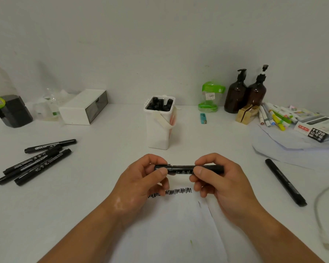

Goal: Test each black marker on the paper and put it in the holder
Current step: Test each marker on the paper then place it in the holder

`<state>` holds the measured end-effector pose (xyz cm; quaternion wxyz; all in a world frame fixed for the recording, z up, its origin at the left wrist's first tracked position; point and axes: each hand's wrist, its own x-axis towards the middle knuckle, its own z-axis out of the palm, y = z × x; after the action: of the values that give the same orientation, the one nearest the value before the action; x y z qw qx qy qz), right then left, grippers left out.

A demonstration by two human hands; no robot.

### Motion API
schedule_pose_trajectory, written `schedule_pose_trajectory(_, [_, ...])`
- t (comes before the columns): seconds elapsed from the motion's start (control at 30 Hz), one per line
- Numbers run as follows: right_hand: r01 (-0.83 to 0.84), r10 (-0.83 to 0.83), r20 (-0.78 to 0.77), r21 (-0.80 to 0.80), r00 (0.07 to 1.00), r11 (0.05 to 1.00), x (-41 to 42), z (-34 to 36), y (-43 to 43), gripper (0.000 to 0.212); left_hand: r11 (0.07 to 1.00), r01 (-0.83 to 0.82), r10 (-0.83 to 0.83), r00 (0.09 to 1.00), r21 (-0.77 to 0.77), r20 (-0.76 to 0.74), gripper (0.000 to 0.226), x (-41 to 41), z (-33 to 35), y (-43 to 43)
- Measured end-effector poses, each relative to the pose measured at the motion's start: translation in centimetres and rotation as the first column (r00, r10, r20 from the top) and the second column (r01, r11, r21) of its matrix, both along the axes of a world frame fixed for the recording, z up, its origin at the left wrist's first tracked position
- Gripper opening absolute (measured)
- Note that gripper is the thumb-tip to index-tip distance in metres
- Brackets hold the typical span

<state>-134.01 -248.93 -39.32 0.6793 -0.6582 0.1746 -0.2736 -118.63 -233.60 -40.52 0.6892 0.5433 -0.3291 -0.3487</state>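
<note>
Your sheet of paper (169, 234) lies closest, under both forearms, with a black zigzag scribble (179, 191) near its far edge. Just above that scribble you hold the black marker (180, 168) level, its long axis running left to right across you. Your left hand (141, 179) pinches the cap end between thumb and curled fingers, and your right hand (217, 179) pinches the barrel the same way. I cannot tell whether the cap is fully seated. The white holder (158, 133), already packed with black markers, stands straight ahead beyond the marker, slightly nearer your left hand. To drop the marker in, I judge you must swing it from level to upright. A loose pile of black markers (36, 162) lies at far left, and a single marker (285, 182) lies to your right.
</note>
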Motion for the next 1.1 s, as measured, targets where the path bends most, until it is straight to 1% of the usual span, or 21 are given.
schedule_pose_trajectory(0.1, [-0.020,0.019,-0.025,-0.065,1.000,0.998,0.2,-0.1,0.6,0.005,1.000,0.018,-0.018,0.999,-0.003,-0.051,0.011,-0.4,-0.1,-0.1])
schedule_pose_trajectory(0.27, [-0.035,0.032,-0.026,-0.115,0.999,0.993,0.6,-0.4,1.6,0.003,0.996,-0.078,0.078,0.997,0.038,0.006,0.020,-0.9,-0.3,-0.4])
schedule_pose_trajectory(0.37, [-0.044,0.044,0.000,-0.104,0.999,0.994,0.7,-0.3,2.0,0.002,0.994,-0.103,0.103,0.995,0.021,-0.004,0.022,-0.8,0.0,-0.4])
schedule_pose_trajectory(0.43, [-0.051,0.053,0.014,-0.085,0.999,0.995,0.7,-0.3,2.1,0.001,0.993,-0.114,0.114,0.993,0.004,-0.017,0.022,-0.9,0.2,-0.3])
schedule_pose_trajectory(0.53, [-0.063,0.065,0.030,-0.056,0.997,0.996,0.8,-0.2,2.3,0.007,0.992,-0.126,0.126,0.992,-0.004,-0.003,0.023,-1.0,0.4,-0.2])
schedule_pose_trajectory(0.67, [-0.074,0.075,0.045,-0.006,0.996,0.997,0.9,0.0,2.8,0.003,0.990,-0.139,0.139,0.990,-0.002,0.004,0.021,-0.9,0.8,0.0])
schedule_pose_trajectory(0.87, [-0.070,0.069,0.052,0.020,0.996,0.997,0.9,-0.1,3.1,0.006,0.997,-0.080,0.080,0.997,0.004,0.023,0.021,-0.5,0.7,0.3])
schedule_pose_trajectory(0.97, [-0.056,0.053,0.048,0.069,0.997,0.996,1.2,-0.2,3.4,0.007,0.999,-0.043,0.042,0.995,0.009,0.091,0.029,0.1,0.5,0.7])
schedule_pose_trajectory(1.03, [-0.058,0.053,0.057,0.107,0.997,0.993,1.3,0.0,3.3,0.014,0.999,-0.040,0.044,0.992,-0.035,0.116,0.034,0.2,0.3,0.7])
schedule_pose_trajectory(1.1, [-0.084,0.072,0.075,0.161,0.995,0.983,1.3,0.2,3.2,0.022,0.994,-0.039,0.048,0.996,-0.106,0.080,0.038,0.0,0.3,0.5])
